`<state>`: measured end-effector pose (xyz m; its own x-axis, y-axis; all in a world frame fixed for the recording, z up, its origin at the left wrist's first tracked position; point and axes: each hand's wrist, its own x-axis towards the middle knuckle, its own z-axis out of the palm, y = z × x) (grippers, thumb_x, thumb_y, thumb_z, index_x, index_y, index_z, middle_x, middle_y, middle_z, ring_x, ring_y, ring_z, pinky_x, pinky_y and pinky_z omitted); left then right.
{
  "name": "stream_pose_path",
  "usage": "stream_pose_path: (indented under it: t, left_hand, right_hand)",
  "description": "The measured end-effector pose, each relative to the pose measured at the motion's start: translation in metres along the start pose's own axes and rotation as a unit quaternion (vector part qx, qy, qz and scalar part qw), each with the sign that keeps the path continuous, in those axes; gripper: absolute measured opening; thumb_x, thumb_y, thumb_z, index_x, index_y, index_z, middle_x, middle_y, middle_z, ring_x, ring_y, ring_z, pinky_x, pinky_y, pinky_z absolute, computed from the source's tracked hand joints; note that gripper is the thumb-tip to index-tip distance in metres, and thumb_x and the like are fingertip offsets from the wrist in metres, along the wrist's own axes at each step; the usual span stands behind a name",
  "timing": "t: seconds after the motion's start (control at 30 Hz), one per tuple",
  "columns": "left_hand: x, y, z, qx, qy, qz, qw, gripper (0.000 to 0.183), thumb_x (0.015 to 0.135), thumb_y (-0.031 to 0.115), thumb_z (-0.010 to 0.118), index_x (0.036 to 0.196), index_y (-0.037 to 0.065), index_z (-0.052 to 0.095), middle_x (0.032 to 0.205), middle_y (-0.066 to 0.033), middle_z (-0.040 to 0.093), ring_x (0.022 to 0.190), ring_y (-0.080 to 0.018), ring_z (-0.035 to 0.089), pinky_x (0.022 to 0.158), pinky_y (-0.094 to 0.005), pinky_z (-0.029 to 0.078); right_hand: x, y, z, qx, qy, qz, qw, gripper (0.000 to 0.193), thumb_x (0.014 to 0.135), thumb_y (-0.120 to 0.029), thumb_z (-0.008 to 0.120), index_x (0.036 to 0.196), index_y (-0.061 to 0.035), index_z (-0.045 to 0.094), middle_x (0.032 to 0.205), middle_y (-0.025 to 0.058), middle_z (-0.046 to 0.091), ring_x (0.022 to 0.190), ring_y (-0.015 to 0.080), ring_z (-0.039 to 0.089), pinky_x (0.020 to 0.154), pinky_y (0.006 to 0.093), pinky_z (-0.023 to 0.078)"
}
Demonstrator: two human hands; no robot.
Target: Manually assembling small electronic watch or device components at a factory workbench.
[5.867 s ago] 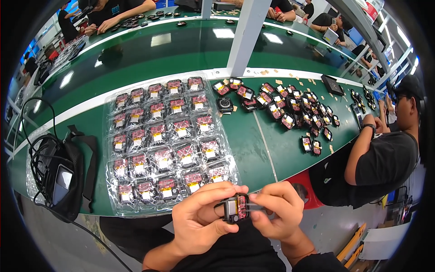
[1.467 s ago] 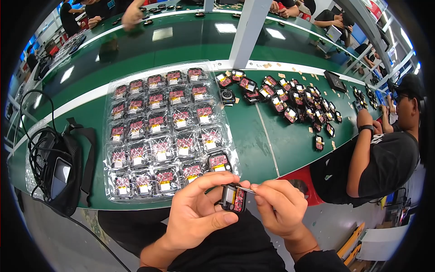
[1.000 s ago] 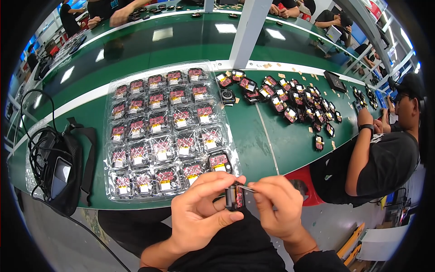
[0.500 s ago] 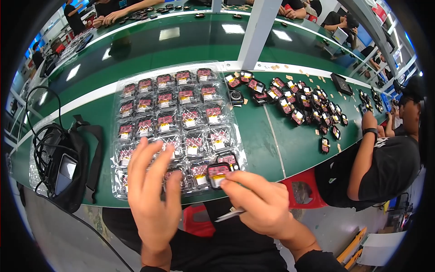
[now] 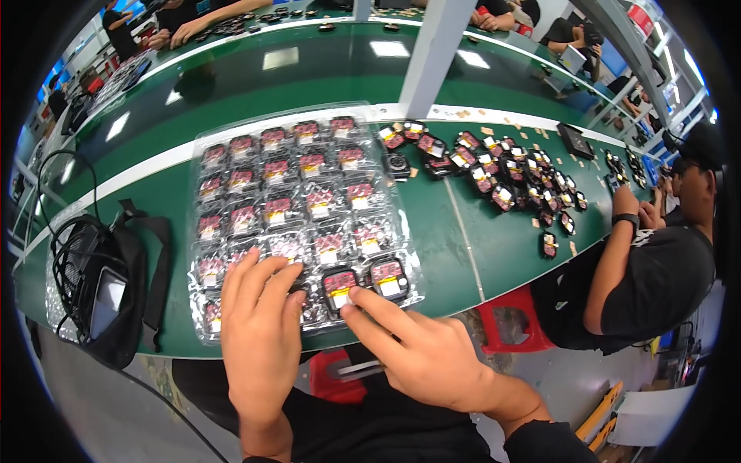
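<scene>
Head view: reaches in with two bare hands from the lower edge, in dark sleeves. Holds the left hand (image 5: 262,332) unclosed at lower centre-left, fingers slightly spread over the front corner of the tray; cannot tell if touching it. Carries metal tweezers (image 5: 360,370) in the right hand (image 5: 432,355) at lower centre, tucked under curled fingers and pointing left above a red stool (image 5: 333,378). Touches with two fingertips of that same hand the lower edge of a square black-rimmed module (image 5: 340,282), pink and white inside, in the front row right of centre. Shows just right of it a similar module (image 5: 389,278), clear of the hands. Stretches behind these, over mid-frame, a clear plastic tray (image 5: 378,177) with rows of such modules, on a green desk (image 5: 440,247). Includes at left a black bag (image 5: 127,309) with a phone-like device and coiled cable. Gathers a loose cluster of modules (image 5: 513,170) right of centre, near a black box (image 5: 575,141). Seats a co-worker (image 5: 648,278) in black at far right. Rises to a grey post (image 5: 436,62) at upper centre, then to more people along the top, behind a glossy green surface (image 5: 231,92).
</scene>
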<state>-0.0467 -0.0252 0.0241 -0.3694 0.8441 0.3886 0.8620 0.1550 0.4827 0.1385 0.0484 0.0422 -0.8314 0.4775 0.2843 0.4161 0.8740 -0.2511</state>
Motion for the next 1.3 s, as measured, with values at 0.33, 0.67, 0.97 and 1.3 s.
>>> stream_pose_path:
  t: [0.33, 0.67, 0.97, 1.3]
  left_hand:
    - [0.000, 0.018, -0.011, -0.048, -0.054, 0.114, 0.991, 0.046, 0.069, 0.017, 0.083, 0.113, 0.006, 0.073, 0.124, -0.0103, 0.067, 0.132, -0.0394, 0.051, 0.112, -0.0596, 0.034]
    - [-0.005, 0.023, -0.001, 0.008, -0.096, 0.123, 0.988, 0.038, 0.075, 0.017, 0.081, 0.111, 0.006, 0.073, 0.122, -0.0061, 0.069, 0.127, -0.0325, 0.056, 0.112, -0.0574, 0.035]
    - [-0.008, 0.036, 0.004, -0.168, 0.003, 0.169, 0.971, 0.049, 0.074, 0.020, 0.085, 0.116, 0.000, 0.070, 0.117, -0.0145, 0.068, 0.113, -0.0361, 0.064, 0.099, -0.0493, 0.050]
    - [-0.027, 0.038, 0.018, -0.724, -0.144, -0.042, 0.673, 0.057, 0.093, 0.012, 0.074, 0.137, -0.014, 0.050, 0.133, -0.0254, 0.058, 0.124, -0.0263, 0.059, 0.103, -0.0368, 0.049]
  right_hand:
    - [-0.066, 0.103, -0.021, -0.164, 0.184, 0.411, 0.878, 0.048, 0.095, -0.019, 0.063, 0.137, -0.0006, 0.052, 0.143, 0.0264, 0.046, 0.117, 0.0443, 0.060, 0.095, 0.0496, 0.051]
    - [-0.074, 0.120, -0.016, -0.063, 0.203, 0.369, 0.905, 0.027, 0.085, -0.004, 0.071, 0.111, 0.0005, 0.065, 0.109, 0.0174, 0.065, 0.095, 0.0367, 0.066, 0.083, 0.0414, 0.053]
    - [-0.054, 0.062, -0.004, 0.083, 0.250, 0.173, 0.949, 0.036, 0.070, -0.002, 0.082, 0.105, -0.0005, 0.072, 0.112, 0.0177, 0.070, 0.093, 0.0306, 0.071, 0.076, 0.0352, 0.059]
    - [-0.041, 0.030, -0.002, 0.292, 0.248, -0.049, 0.922, 0.034, 0.072, -0.007, 0.085, 0.104, -0.0041, 0.076, 0.115, 0.0191, 0.071, 0.078, 0.0238, 0.075, 0.060, 0.0278, 0.058]
